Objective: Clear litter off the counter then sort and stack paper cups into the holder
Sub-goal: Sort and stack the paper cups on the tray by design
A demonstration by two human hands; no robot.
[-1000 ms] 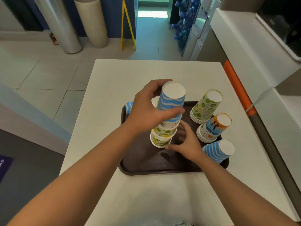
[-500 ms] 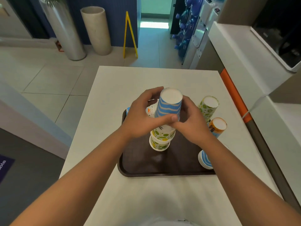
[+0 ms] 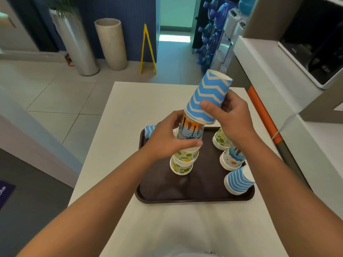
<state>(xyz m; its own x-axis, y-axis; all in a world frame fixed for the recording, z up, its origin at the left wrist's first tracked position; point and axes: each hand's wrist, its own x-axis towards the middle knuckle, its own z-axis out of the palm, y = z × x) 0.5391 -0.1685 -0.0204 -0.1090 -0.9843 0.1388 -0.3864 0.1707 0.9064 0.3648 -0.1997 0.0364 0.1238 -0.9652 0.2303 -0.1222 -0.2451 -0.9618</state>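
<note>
1. Right hand (image 3: 234, 117) gripping blue zigzag cup (image 3: 208, 97), tilted, above mixed stack (image 3: 185, 149) mid-tray (image 3: 185, 198).
2. Left hand (image 3: 167, 140) curled round stack.
3. Risk: stack toppling if released off-balance.

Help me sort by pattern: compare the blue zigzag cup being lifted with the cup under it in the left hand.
The blue zigzag cup tilts, pinched by the right hand; the orange-and-blue tree cup stands upright atop the mixed stack, gripped by the left hand. One shows white chevrons, the other dark trees. Both are upside-down paper cups.
</note>
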